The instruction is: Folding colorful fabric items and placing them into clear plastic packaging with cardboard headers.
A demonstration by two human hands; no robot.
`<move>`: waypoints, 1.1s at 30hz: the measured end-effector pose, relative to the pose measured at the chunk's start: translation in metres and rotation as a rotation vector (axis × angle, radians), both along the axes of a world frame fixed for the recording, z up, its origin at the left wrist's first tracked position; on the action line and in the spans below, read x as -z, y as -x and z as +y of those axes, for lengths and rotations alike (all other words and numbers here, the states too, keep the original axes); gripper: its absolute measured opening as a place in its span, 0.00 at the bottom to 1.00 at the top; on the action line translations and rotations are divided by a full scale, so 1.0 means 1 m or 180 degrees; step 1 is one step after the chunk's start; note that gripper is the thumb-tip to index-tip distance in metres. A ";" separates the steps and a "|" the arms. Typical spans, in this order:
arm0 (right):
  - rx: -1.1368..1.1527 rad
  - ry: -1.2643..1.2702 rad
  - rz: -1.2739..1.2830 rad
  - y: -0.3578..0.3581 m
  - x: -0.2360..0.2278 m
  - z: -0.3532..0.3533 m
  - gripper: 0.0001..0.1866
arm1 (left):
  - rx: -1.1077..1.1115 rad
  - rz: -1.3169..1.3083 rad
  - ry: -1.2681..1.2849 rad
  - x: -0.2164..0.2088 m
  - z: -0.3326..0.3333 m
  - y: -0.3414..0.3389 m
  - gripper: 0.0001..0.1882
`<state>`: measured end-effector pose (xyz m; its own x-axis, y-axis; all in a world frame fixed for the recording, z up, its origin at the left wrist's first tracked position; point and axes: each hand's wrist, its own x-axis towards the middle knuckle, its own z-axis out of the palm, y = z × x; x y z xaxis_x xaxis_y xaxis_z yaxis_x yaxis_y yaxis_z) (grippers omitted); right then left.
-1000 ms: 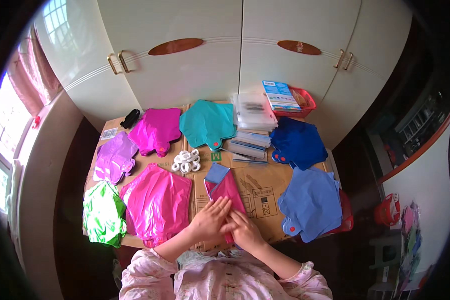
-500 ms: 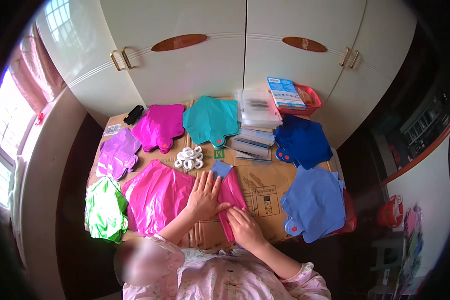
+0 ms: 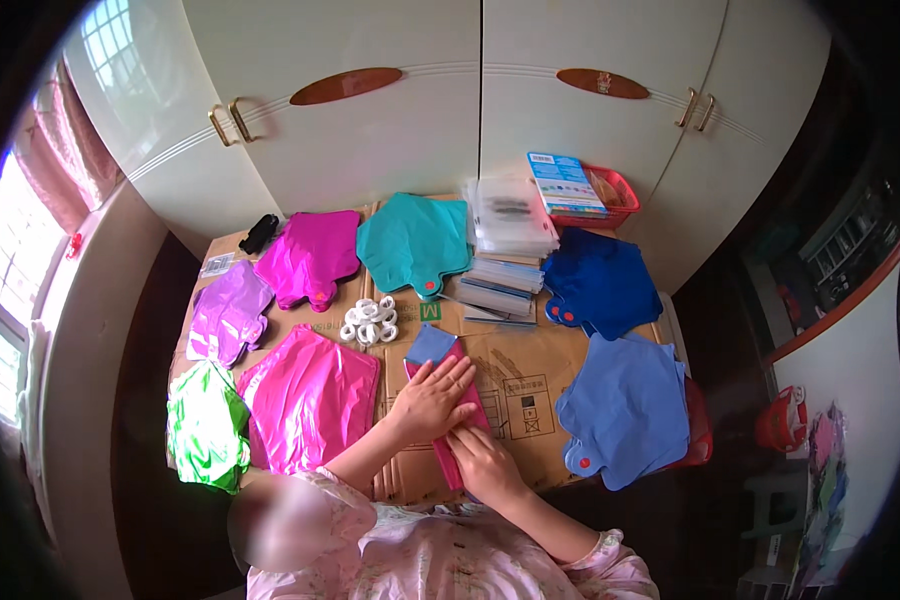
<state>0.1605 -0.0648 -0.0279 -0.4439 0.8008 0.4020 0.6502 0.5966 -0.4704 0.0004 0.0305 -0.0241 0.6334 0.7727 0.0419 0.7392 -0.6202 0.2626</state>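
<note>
Clock directions are taken from the pink strip (image 3: 447, 463), which lies folded on cardboard (image 3: 395, 470) in front of the wearer. Farthest left, at 9 o'clock, is a shiny green pile (image 3: 208, 420). Nearer, also at 9, a broad pink pile (image 3: 310, 395) comes close to the strip without touching it. White rings (image 3: 368, 312) sit clustered near 11.

The left hand (image 3: 425, 400) lies palm down across the strip's upper half, open and nearly flat, fingers pointing to 1 o'clock; it presses on the strip rather than gripping it. The strip runs beneath both hands, its long axis close to 12 and 6, top leaning slightly toward 11. Its far tip (a patch of dull blue) shows beyond the left hand, the nearer of the two to that end.

The right hand (image 3: 485, 467) covers the lower half from 5 o'clock, fingers together and slightly bent toward 11; whether it pinches the edge, I cannot tell. Well apart at 3 spreads a pale blue pile (image 3: 625, 405).
</note>
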 end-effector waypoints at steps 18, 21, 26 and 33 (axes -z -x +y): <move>-0.0017 -0.0213 -0.0079 0.000 0.014 0.001 0.18 | -0.2005 -0.2123 -0.0149 0.006 0.021 0.019 0.40; -0.0039 -0.0163 -0.0042 0.000 0.013 0.000 0.19 | -0.2195 -0.2913 0.0667 0.005 0.014 0.025 0.46; -0.0045 -0.0032 0.0011 0.001 0.013 -0.001 0.20 | -0.2183 -0.2484 0.1257 -0.010 -0.006 0.024 0.54; -0.0123 -0.0047 -0.0041 0.000 0.008 0.003 0.19 | -0.1718 -0.0429 0.0495 -0.009 -0.026 0.024 0.22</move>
